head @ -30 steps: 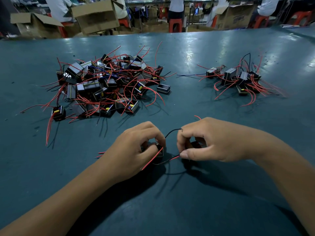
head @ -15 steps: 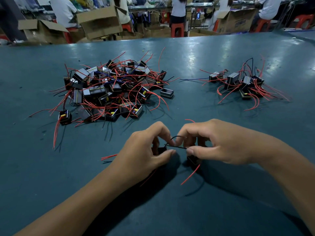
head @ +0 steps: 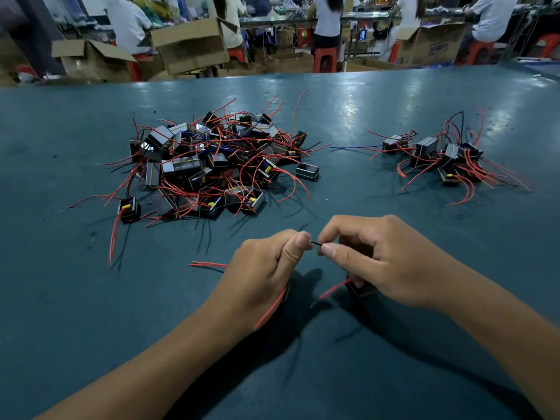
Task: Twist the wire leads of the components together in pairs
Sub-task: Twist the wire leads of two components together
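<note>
My left hand and my right hand meet above the green table, near its front. Both pinch a short black wire lead stretched between thumb and forefinger tips. A small black component peeks out under my right palm, with a red lead sticking out to the left. A second component under my left hand is mostly hidden; its red lead trails down along the wrist. More red leads poke out left of my left hand.
A big heap of black components with red leads lies at the left middle of the table. A smaller pile lies at the right. Cardboard boxes and seated people are beyond the table's far edge.
My hands have lifted a little and drawn the black lead short and taut between the fingertips. The wire loop seen earlier is gone. The camera has tilted down slightly.
</note>
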The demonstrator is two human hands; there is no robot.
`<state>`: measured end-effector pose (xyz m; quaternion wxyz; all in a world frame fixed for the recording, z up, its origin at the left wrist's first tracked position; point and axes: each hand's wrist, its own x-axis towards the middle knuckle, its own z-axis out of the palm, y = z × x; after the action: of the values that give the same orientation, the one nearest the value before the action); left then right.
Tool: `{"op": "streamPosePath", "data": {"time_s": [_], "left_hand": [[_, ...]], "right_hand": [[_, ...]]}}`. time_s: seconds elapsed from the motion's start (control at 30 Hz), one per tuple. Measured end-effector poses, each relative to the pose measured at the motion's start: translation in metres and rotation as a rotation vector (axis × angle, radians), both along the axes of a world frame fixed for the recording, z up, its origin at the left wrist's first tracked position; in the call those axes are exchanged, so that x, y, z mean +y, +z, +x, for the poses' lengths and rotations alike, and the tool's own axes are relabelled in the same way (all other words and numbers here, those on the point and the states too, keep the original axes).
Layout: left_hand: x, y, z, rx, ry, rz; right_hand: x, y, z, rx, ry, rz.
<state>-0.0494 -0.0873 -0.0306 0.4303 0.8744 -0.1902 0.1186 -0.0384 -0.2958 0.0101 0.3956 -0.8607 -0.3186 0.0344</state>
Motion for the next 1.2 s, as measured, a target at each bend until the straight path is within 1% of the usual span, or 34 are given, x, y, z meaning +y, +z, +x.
{"op": "streamPosePath", "data": {"time_s": [0.1,0.17,0.27,0.33,0.43,0.5,0.57,0.77,1.07,1.2], "left_hand": [[0.001,0.001,-0.003,0.009,-0.027,0.053],[0.001,0.002,-0.003,-0.001,-0.008,0.057],[0.000,0.001,-0.002,-0.049,0.049,0.097],[-0.001,0.002,-0.002,-0.063,0.064,0.085],[0.000,0.002,-0.002,-0.063,0.048,0.074],[0.000,0.002,-0.004,-0.061,0.028,0.077],[-0.001,0.003,-0.005,-0.066,0.019,0.078],[-0.002,0.005,-0.007,-0.061,-0.006,0.087],[-0.002,0.008,-0.009,-0.056,-0.007,0.128],[-0.001,0.008,-0.010,-0.055,-0.016,0.132]], "right_hand": [[0.003,-0.001,-0.002,-0.016,-0.010,0.033],[0.006,-0.003,-0.003,-0.002,-0.044,0.106],[0.011,-0.007,-0.004,0.075,-0.091,0.216],[0.015,-0.009,-0.005,0.145,-0.128,0.283],[0.021,-0.010,-0.007,0.286,-0.172,0.417],[0.023,-0.010,-0.008,0.320,-0.207,0.450],[0.026,-0.010,-0.009,0.310,-0.234,0.466],[0.030,-0.012,-0.010,0.197,-0.318,0.517],[0.028,-0.010,-0.009,0.174,-0.342,0.547],[0.028,-0.009,-0.008,0.210,-0.342,0.572]]}}
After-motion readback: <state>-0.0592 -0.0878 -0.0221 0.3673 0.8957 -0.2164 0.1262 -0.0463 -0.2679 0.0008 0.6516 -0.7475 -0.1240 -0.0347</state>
